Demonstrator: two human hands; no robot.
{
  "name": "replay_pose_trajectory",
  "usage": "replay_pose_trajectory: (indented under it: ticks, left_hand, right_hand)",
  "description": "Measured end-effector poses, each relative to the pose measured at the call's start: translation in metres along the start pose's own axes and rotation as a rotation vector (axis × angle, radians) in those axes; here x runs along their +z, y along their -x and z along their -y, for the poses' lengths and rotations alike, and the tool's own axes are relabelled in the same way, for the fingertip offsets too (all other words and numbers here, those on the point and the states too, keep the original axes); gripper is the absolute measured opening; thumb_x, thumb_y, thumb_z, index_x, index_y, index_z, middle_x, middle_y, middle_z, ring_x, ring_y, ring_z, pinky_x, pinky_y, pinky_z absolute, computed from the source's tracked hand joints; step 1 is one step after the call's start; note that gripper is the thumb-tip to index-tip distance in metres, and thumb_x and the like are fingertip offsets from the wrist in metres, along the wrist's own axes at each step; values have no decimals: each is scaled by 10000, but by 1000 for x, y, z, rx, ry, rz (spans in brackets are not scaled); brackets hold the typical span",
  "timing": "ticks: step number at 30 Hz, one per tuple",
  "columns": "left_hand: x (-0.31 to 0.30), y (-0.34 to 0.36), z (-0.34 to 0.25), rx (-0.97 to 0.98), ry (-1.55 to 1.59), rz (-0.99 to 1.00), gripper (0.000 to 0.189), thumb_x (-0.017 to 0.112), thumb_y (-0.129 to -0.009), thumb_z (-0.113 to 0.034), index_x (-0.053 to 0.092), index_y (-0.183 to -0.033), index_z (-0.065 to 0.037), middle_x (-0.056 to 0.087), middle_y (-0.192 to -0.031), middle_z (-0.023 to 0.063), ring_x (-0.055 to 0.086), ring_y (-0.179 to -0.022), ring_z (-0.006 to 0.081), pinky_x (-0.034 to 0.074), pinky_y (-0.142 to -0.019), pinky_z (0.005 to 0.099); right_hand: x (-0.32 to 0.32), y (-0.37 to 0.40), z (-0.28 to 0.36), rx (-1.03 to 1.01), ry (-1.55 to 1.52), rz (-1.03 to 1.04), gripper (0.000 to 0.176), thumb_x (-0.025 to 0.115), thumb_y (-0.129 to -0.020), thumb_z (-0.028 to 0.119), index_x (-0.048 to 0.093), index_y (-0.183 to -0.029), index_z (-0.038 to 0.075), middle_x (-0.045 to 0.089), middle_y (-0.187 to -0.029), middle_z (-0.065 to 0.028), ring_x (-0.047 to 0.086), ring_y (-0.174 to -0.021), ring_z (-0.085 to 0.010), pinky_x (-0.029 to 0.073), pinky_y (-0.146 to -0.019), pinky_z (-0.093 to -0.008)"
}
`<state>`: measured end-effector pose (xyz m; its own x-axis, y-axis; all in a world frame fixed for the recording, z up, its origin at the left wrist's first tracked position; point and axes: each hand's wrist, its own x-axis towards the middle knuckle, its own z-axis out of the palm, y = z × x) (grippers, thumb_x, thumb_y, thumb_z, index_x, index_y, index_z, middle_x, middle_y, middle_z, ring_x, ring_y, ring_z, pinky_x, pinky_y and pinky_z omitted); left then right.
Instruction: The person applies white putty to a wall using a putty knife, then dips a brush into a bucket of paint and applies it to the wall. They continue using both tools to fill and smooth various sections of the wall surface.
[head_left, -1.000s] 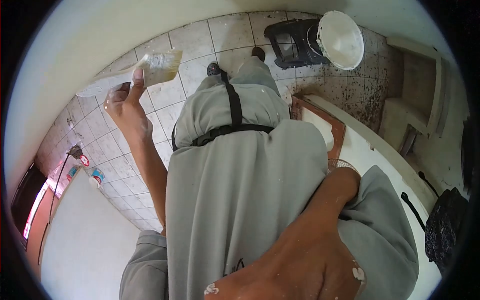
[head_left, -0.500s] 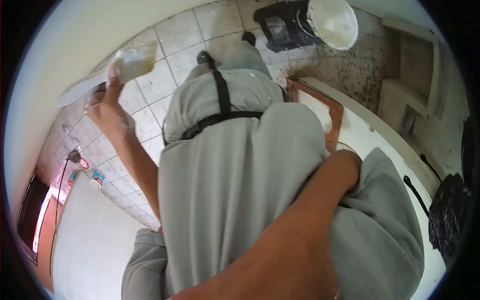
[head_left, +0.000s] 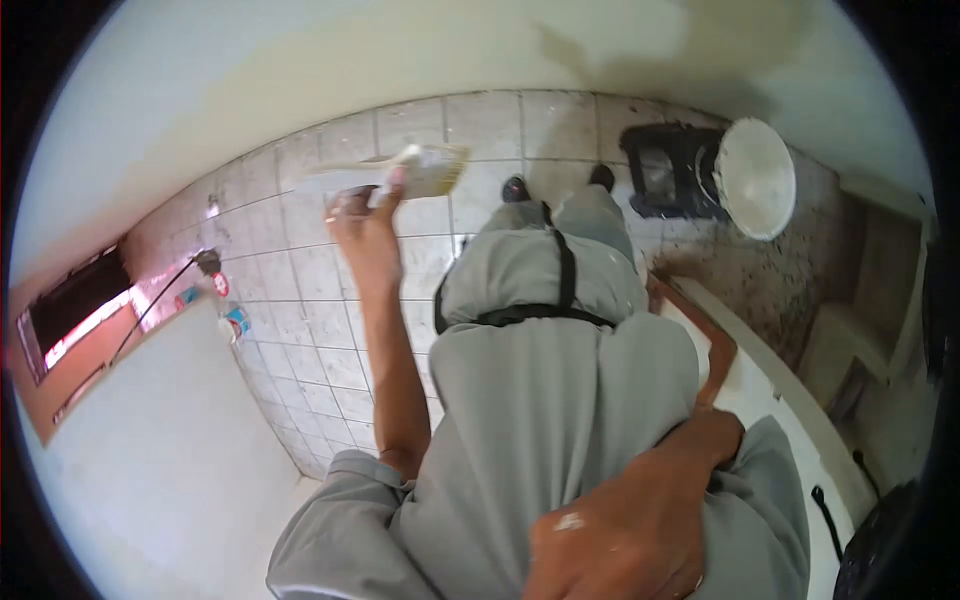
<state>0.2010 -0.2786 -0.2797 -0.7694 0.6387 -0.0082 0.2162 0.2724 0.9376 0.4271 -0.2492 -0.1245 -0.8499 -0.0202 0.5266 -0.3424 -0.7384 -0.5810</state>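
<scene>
My left hand (head_left: 370, 215) holds a flat, pale filling blade (head_left: 435, 170) with the thumb on top. The blade is blurred, smeared white and yellowish, and is held out near the pale wall (head_left: 330, 80). Close to the camera, my right hand (head_left: 620, 540) is in front of the grey shirt (head_left: 530, 400), its arm bent at the elbow. White specks mark its back; its fingers are mostly hidden at the bottom edge, so what they hold, if anything, does not show.
A white bucket (head_left: 757, 180) sits beside a black step stool (head_left: 672, 170) on the tiled floor (head_left: 330, 270). A white panel with a brown edge (head_left: 715, 345) stands at my right. Small cans (head_left: 235, 323) are at the left, beside a white surface (head_left: 160, 450).
The view has shifted, with more wall showing at the top. My left hand and the blade appear farther right in view. The back of my right hand has come into view.
</scene>
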Motion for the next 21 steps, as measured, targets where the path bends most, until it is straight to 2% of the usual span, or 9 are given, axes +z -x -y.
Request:
replay_pose_trajectory:
  ticks: [2, 3, 5, 6, 8, 11, 15, 18, 21]
  left_hand:
    - [-3, -4, 4, -21, -218, 24, 312, 736, -770, -162, 598, -648, 90, 545, -652, 43, 443, -606, 131, 396, -578, 289]
    - [4, 0, 0, -10, -104, 38, 328, 733, -772, -169, 583, -640, 91, 536, -651, 41, 438, -622, 129, 385, -577, 297]
    - [5, -1, -14, -8, -93, 65, 332, 732, -775, -167, 569, -636, 88, 530, -659, 42, 438, -654, 125, 375, -578, 301]
    - [9, -1, -12, -28, -180, 88, 320, 733, -775, -156, 571, -640, 84, 533, -667, 45, 442, -670, 121, 376, -580, 298]
    - [22, -2, 13, 33, 33, 90, 284, 745, -773, -155, 625, -762, 102, 566, -667, 118, 487, -609, 136, 424, -540, 303]
    - [30, -5, 24, 24, -10, 109, 299, 750, -769, -134, 581, -688, 99, 589, -689, 108, 466, -610, 114, 389, -519, 297]
    - [37, -5, 7, -51, 234, 219, 175, 720, -790, -76, 631, -789, 75, 626, -724, 76, 494, -641, 106, 403, -558, 278]
    - [34, -7, -5, -48, 233, 271, 182, 712, -805, -71, 640, -875, 80, 645, -829, 98, 554, -760, 130, 448, -688, 262]
    - [37, -11, 2, 7, 202, 237, 154, 708, -790, -42, 643, -863, 77, 652, -783, 98, 547, -707, 116, 438, -619, 259]
  right_hand:
    - [1, 10, 1, -32, 110, 7, 249, 486, -914, 165, 542, -1025, -51, 597, -819, -212, 610, -675, -291, 491, -629, -346]
    - [4, 18, 2, -91, 120, -38, 238, 523, -879, 111, 555, -976, -103, 592, -861, -283, 618, -679, -331, 507, -639, -361]
    - [5, 18, -2, -178, 104, -131, 250, 565, -858, 88, 570, -987, -125, 586, -850, -248, 612, -672, -291, 504, -646, -333]
    - [5, 19, -4, -199, 93, -196, 276, 571, -872, 119, 571, -1048, -94, 586, -796, -142, 599, -662, -212, 484, -642, -290]
    - [9, 26, 0, -100, -18, -333, 307, 559, -888, 129, 561, -1123, -69, 596, -765, -51, 590, -663, -137, 465, -654, -249]
    - [18, 38, 5, 224, -375, -541, 314, 508, -893, 64, 528, -1167, -88, 624, -832, -94, 602, -695, -150, 469, -702, -255]
    - [15, 38, 10, 212, -295, -543, 311, 511, -894, 77, 533, -1157, -86, 627, -842, -101, 604, -710, -156, 470, -711, -263]
    - [19, 37, 13, 174, -164, -502, 309, 513, -895, 86, 537, -1150, -86, 630, -849, -105, 606, -721, -161, 471, -718, -269]
    - [19, 36, 14, 165, -90, -467, 307, 516, -895, 96, 541, -1143, -85, 632, -856, -110, 609, -732, -166, 472, -726, -276]
